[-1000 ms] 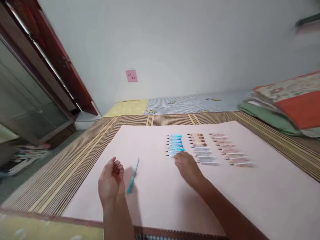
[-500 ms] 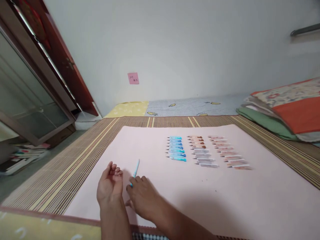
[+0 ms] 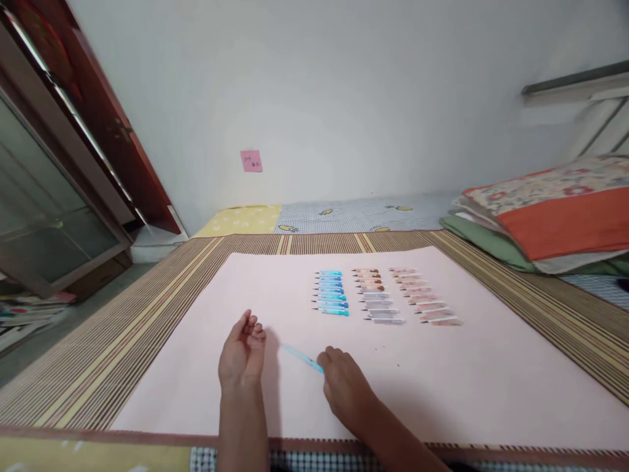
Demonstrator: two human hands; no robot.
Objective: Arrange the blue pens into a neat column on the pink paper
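Observation:
My right hand (image 3: 346,387) grips a light blue pencil (image 3: 302,356) near one end, its fingers closed round it. The pencil slants up and left just above the pink sheet (image 3: 206,387). To its left, my left hand (image 3: 243,351) is turned palm up with loosely curled fingers and a bare palm; nothing shows in it. Farther back on the sheet, several blue pencils (image 3: 330,293) lie in a column, tips to the left. Beside them lies a column of brown and grey pencils (image 3: 376,296), then a column of pale pink ones (image 3: 422,296).
Under the sheet is a striped mat (image 3: 122,314). Folded bedding (image 3: 555,210) is stacked at the right, against the wall. A pink sticky note (image 3: 251,161) is on the wall. A cabinet with glass doors (image 3: 54,203) stands at the left. Small dark specks dot the sheet.
My right hand has moved right, away from my left hand, taking the pencil along. The pencil has swung from nearly upright in view to slanting left. The view has shifted slightly right.

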